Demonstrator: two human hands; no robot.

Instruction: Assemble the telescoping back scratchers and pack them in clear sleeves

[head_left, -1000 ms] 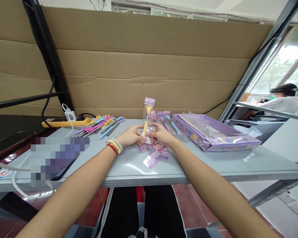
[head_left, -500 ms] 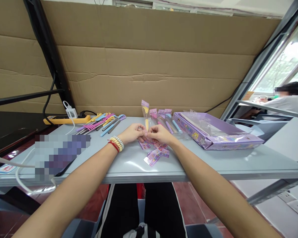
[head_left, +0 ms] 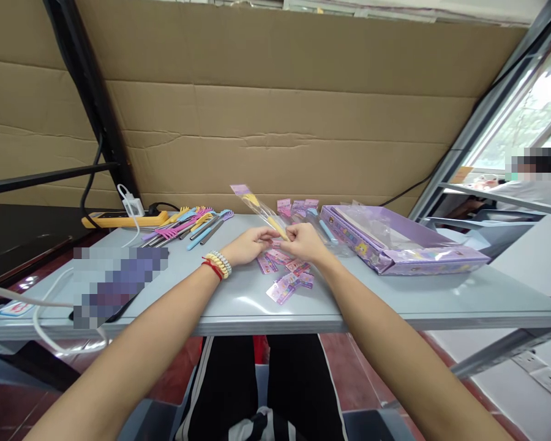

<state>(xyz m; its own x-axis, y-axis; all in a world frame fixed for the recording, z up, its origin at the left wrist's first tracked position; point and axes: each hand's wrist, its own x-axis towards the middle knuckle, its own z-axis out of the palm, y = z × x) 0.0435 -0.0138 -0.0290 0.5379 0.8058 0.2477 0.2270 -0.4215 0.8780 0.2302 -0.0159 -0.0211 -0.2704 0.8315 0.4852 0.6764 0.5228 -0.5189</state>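
Observation:
A yellow back scratcher lies inside a narrow clear bag with a purple printed top, tilted up to the left above the table. My right hand is closed on the bag's lower end, thumb on top. Close by on the left, my left hand has its fingers curled together with the tips at the bag's lower edge; exactly what they pinch is partly hidden. Under the hands are several small purple printed cards. Behind my right hand lie bagged back scratchers, one with a blue handle.
Loose colourful back scratchers are piled at the left. A purple box with clear plastic in it stands at the right. A yellow power strip, white cables and a blurred dark item are far left. A person sits beyond the right frame.
The bagged yellow back scratcher has tipped from upright to leaning left. My right hand has shifted slightly right with its lower end; my left hand has drawn slightly away from it.

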